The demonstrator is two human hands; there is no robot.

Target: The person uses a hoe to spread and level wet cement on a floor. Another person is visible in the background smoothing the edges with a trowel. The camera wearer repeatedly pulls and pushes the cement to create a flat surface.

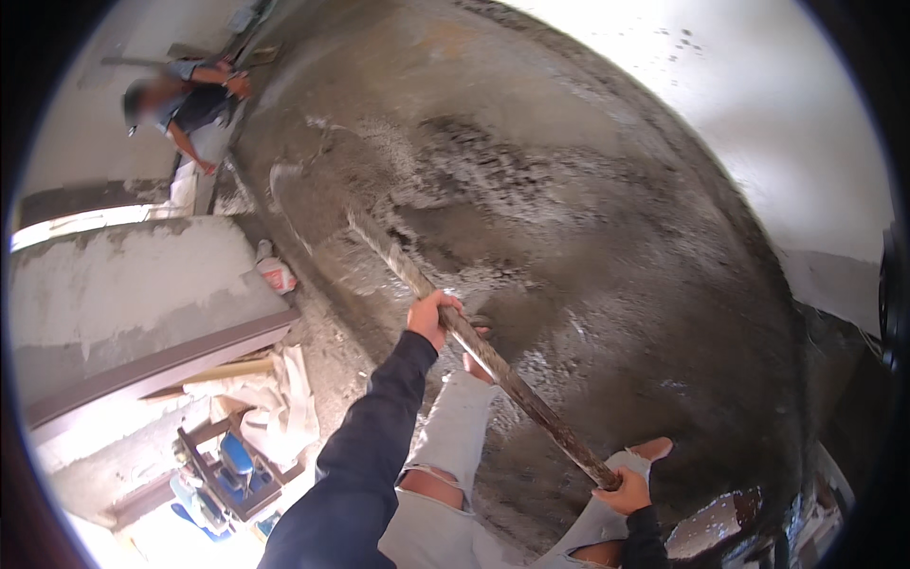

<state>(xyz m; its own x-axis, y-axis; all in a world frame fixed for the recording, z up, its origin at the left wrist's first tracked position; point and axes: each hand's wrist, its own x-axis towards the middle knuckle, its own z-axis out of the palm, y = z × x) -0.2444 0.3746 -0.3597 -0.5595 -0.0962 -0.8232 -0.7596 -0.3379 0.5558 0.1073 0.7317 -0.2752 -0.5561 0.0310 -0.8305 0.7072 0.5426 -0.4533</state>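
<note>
Both of my hands grip a long wooden handle (507, 379) that slants across the view from upper left to lower right. My left hand (429, 319) is closed round its middle. Lower down, near the handle's end, my right hand (626, 492) is wrapped round it too. The far end of the handle reaches into wet grey concrete (531, 190), and whatever tool head it bears cannot be made out. Rough, lumpy patches lie in the mix beyond that end. My bare feet stand in the wet mix.
At the upper left another person (180, 100) crouches by the wall, arms stretched toward the slab's edge. A white and red bag (275, 270) lies beside a low wall (142, 294). Wooden stools and boards (232, 455) stand at lower left. A pale wall (758, 114) bounds the right side.
</note>
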